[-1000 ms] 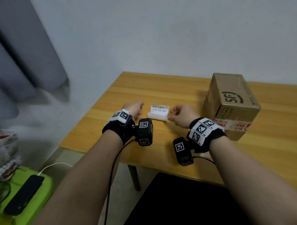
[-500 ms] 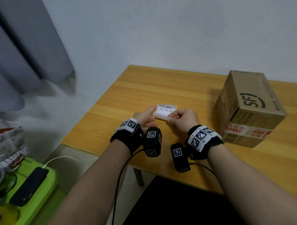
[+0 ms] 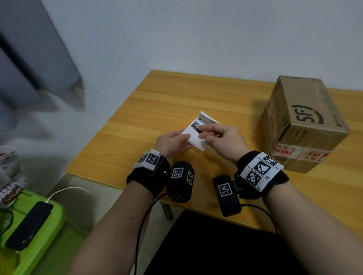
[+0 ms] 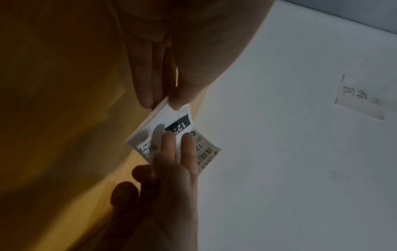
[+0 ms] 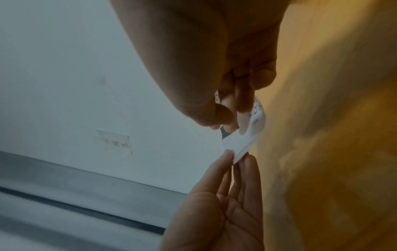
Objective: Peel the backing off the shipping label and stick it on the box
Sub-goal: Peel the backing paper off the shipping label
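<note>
The white shipping label (image 3: 194, 135) with a black number block is held in the air above the wooden table (image 3: 157, 99), tilted. My left hand (image 3: 185, 137) pinches its near left corner between thumb and fingers (image 4: 148, 96). My right hand (image 3: 201, 131) pinches the label's right side, with two fingers (image 4: 184, 144) lying across the printed face. In the right wrist view the label (image 5: 247, 137) bends in a curve between both hands. The brown cardboard box (image 3: 304, 125) stands on the table to the right, about a hand's width from my right hand.
A green bin (image 3: 50, 225) with a black phone (image 3: 29, 224) and a white cable sits on the floor at the left. A grey curtain (image 3: 25, 49) hangs at the left. A paper note (image 4: 361, 98) is taped to the wall. Something black (image 3: 213, 251) lies under the table's front edge.
Both hands have taken the label from the table, lifted it and turned it at an angle. The hands have drawn closer together. The box has not moved.
</note>
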